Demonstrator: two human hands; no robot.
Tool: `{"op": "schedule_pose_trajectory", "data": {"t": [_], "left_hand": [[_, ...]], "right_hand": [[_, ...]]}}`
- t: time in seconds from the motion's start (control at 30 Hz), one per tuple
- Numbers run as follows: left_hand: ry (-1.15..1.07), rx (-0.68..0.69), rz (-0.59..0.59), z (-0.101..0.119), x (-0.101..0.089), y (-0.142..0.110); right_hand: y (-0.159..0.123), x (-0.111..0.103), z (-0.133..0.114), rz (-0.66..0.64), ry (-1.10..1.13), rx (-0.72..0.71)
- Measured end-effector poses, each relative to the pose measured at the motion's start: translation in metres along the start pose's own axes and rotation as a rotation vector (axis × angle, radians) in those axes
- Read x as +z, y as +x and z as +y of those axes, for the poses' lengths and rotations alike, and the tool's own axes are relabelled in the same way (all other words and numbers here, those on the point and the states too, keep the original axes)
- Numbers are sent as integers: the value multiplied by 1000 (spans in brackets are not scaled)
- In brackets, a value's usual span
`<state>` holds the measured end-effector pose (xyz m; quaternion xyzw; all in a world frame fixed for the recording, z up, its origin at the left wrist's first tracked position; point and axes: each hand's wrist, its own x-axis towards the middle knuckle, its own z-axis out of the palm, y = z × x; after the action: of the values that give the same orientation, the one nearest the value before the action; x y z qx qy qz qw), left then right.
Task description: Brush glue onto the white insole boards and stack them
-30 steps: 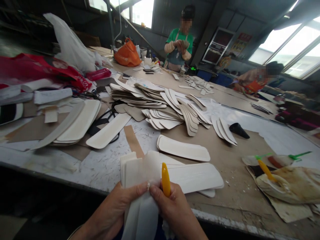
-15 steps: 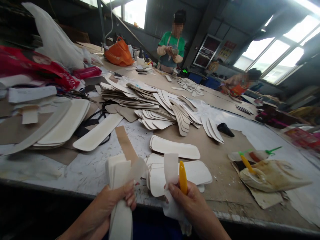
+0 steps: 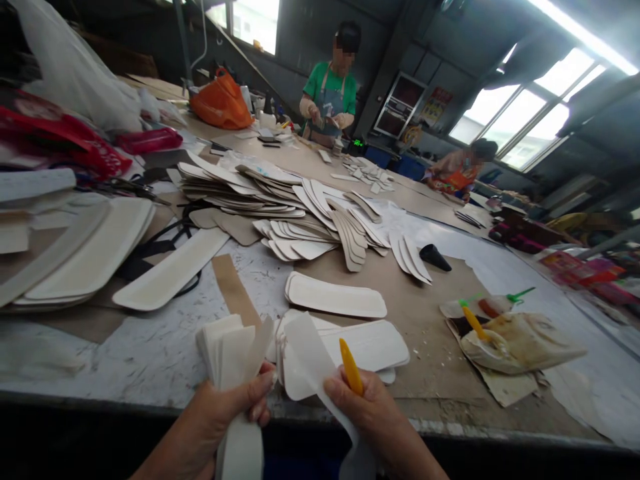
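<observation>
Head view: fingers (image 3: 260, 390) around strips (image 3: 225, 343).

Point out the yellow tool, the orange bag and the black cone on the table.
yellow tool (image 3: 351, 366), head view, middle of its blade.
orange bag (image 3: 220, 103), head view, front face.
black cone (image 3: 434, 257), head view, middle of body.

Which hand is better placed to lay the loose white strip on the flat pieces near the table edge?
Probably the right hand: it pinches the loose white strip with a yellow tool, directly over the flat white pieces. The left hand is full, gripping a bundle of strips.
</observation>
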<state>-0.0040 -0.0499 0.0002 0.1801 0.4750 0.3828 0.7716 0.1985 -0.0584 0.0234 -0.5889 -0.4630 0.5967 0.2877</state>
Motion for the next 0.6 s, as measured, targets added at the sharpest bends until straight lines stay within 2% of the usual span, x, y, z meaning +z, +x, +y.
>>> {"op": "schedule_pose_trajectory", "data": {"t": [0.13, 0.23, 0.37, 0.5, 0.6], "left_hand": [[-29, 6, -88, 2, 5, -2], [-20, 9, -152, 5, 7, -3], [-45, 16, -99, 6, 8, -4], [-23, 35, -24, 1, 9, -8], [50, 92, 25, -7, 9, -9]], "right_hand": [[0, 6, 0, -98, 29, -6], [1, 16, 5, -188, -1, -77], [2, 29, 5, -144, -81, -173], [3, 43, -2, -143, 36, -165], [3, 44, -1, -108, -1, -160]]}}
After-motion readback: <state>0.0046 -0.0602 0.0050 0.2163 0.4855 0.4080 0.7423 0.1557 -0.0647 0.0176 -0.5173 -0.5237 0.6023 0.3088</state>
